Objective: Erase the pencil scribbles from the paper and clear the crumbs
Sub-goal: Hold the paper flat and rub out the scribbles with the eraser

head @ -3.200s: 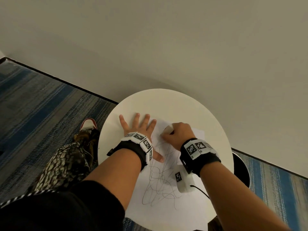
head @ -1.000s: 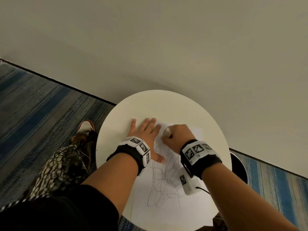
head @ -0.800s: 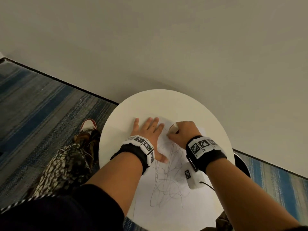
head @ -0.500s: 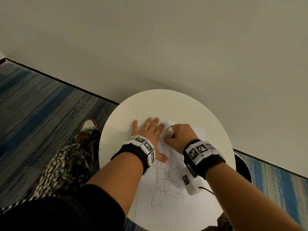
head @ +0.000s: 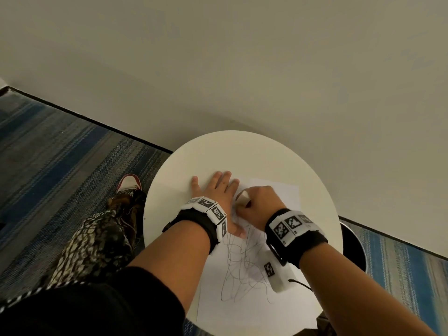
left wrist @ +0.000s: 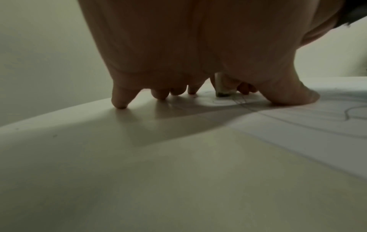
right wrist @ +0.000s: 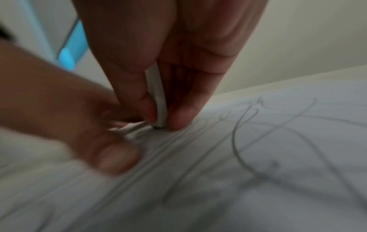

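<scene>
A white sheet of paper [head: 286,195] with grey pencil scribbles [head: 244,272] lies on the round white table [head: 242,151]. My left hand [head: 218,190] lies flat with straight fingers, pressing the paper's left edge and the table. My right hand [head: 257,202] pinches a white eraser [head: 242,198] between thumb and fingers, its dirty tip [right wrist: 158,126] touching the paper just right of my left fingers. In the left wrist view the eraser [left wrist: 220,87] stands upright on the sheet behind my left hand [left wrist: 198,62]. The right wrist view is blurred. Crumbs cannot be made out.
The table stands against a pale wall [head: 242,57]. Blue striped carpet [head: 60,154] lies to the left, with a patterned trouser leg [head: 97,238] and a shoe [head: 128,183]. A dark round base [head: 351,246] shows at the table's right edge.
My right hand has rubbed the eraser back and forth over the top of the scribbles, ending slightly nearer me. My left fingers have drawn together since the oldest frame and kept pressing the paper.
</scene>
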The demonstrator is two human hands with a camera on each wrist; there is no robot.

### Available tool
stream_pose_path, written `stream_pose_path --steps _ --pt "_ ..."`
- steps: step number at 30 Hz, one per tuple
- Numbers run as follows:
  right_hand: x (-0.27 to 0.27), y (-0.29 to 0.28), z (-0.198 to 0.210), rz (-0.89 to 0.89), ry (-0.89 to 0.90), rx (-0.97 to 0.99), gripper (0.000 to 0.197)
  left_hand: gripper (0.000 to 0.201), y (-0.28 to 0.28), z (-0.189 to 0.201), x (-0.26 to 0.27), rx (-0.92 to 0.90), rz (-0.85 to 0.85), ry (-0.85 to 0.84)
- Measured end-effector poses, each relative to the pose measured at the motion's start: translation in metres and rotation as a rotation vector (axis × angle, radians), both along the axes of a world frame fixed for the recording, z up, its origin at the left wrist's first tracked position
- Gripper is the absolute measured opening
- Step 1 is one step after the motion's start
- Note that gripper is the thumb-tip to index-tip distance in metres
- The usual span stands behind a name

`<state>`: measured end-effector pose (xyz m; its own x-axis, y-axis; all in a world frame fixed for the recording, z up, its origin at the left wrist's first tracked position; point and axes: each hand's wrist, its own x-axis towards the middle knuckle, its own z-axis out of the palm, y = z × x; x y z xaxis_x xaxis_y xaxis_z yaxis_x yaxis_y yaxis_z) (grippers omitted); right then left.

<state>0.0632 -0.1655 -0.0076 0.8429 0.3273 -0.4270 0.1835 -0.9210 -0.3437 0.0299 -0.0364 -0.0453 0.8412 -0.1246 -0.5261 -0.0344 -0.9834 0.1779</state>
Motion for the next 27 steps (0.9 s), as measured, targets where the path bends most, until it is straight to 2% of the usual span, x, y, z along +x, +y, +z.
stream_pose_path --steps 2,4,8,12,15,18,20,22,25,27 --pt "0.0 -0.003 0.001 -0.044 0.01 0.02 0.024 0.129 -0.002 0.001 0.001 -0.001 0.006 0.008" --pt "0.005 -0.01 0.002 -0.159 -0.063 0.043 0.027 0.128 -0.003 0.001 0.001 -0.001 0.014 0.01" --pt "-0.003 -0.007 -0.001 -0.106 0.041 0.048 0.023 0.129 -0.002 0.001 0.001 -0.002 0.016 0.011" --pt "0.009 -0.016 -0.003 -0.287 -0.06 0.12 0.027 0.128 -0.003 0.0 -0.001 -0.001 0.021 0.004" --pt "0.003 -0.01 -0.002 -0.213 0.028 0.106 0.023 0.128 -0.002 0.0 0.0 -0.005 0.02 -0.002" --pt "0.011 -0.012 -0.003 -0.344 -0.016 0.143 0.022 0.129 -0.004 -0.001 0.0 -0.003 0.025 0.003" --pt "0.015 -0.008 -0.004 -0.33 -0.044 0.121 0.027 0.129 -0.003 -0.001 -0.001 0.002 0.025 0.0" --pt "0.017 -0.005 -0.005 -0.311 -0.018 0.125 0.022 0.128 -0.003 -0.001 0.0 -0.005 0.026 0.002" --pt "0.025 -0.011 -0.002 -0.385 -0.039 0.15 0.019 0.129 -0.003 0.001 0.0 -0.005 0.03 0.008" --pt "0.025 -0.008 -0.004 -0.337 -0.031 0.155 0.019 0.129 -0.003 0.001 0.0 0.002 0.028 0.01"
